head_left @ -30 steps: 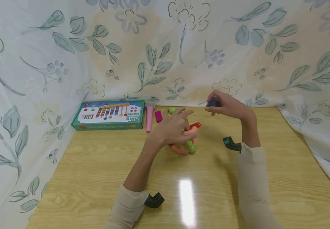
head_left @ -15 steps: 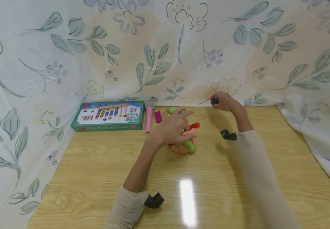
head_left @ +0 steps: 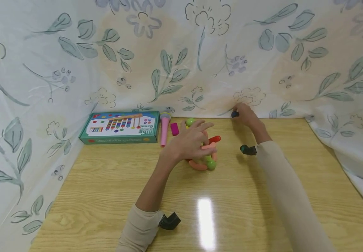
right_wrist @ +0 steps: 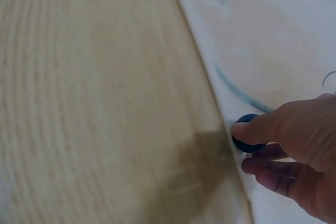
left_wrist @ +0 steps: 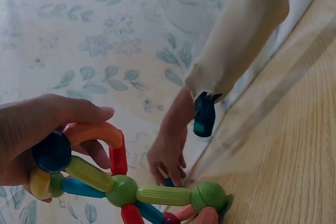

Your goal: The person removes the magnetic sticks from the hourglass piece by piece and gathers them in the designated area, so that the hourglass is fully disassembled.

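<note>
My left hand [head_left: 186, 143] grips a toy structure of magnetic sticks and balls [left_wrist: 122, 190]. In the left wrist view the thumb lies over its curved orange stick [left_wrist: 94, 132], beside a dark blue ball [left_wrist: 51, 151] on the structure. Green balls join yellow-green, red and blue sticks; in the head view the hand covers much of it. Away to the right, my right hand [head_left: 247, 115] pinches a separate dark blue ball [right_wrist: 247, 146] between thumb and fingers. That ball is low, at the table's back edge by the floral cloth.
A green Ring Challenge Game box [head_left: 120, 127] lies at the back left. Beside it are a pink toy microphone [head_left: 164, 129] and a small magenta block [head_left: 175, 129]. Floral cloth [head_left: 181, 77] hangs behind the wooden table [head_left: 121, 189] and along its sides.
My right hand has reached farther back and down with the blue ball, to the table's back edge. The left hand and its structure have stayed in place.
</note>
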{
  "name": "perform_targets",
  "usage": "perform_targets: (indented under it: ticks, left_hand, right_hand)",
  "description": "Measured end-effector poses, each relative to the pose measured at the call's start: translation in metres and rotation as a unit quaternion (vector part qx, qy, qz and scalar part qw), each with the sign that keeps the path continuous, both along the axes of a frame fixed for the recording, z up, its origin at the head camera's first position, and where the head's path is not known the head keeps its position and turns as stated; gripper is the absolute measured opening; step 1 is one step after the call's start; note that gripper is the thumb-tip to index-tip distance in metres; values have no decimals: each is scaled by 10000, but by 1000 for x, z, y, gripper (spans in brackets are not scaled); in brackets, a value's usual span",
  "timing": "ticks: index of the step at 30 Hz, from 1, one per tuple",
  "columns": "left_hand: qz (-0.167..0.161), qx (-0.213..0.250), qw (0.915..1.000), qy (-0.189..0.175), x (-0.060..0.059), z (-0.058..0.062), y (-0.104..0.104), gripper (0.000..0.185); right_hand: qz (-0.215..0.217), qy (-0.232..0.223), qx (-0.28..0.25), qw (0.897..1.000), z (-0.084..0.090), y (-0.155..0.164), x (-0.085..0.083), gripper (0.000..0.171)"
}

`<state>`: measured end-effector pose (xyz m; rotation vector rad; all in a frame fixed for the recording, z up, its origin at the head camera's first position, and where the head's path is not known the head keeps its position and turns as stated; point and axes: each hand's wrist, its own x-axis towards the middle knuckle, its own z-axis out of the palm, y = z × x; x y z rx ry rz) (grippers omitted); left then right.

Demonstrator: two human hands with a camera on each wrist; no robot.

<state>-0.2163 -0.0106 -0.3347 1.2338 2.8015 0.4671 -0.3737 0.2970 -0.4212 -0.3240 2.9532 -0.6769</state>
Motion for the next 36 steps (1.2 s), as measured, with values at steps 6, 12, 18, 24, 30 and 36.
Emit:
perform_targets:
  ticks: [6,12,18,24,30,36]
  left_hand:
    - [-18,-33,10000,-4,0,0,0,44]
    - [-28,-16,10000,41,0,0,0,44]
    - [-40,-58,9998,210,0,-1,0,43]
    - [-62,-75,9999,131,0,-1,0,43]
    - [-78,-34,10000,47,0,0,0,43]
    - [-50,-88,9999,71,1,0,0,45]
  right_hand:
    - [73,-144,309,9994,-9,1,2,45]
    - [52,-172,235,9996,-7,3,4,53]
    - [86,-205,197,9996,-4,4,4,56]
    - [66,-305,152,9994,-3,7,7,58]
    - [73,-398,71,9992,-1,9,8,60]
    - [80,-510,14,9987,0,8,9,62]
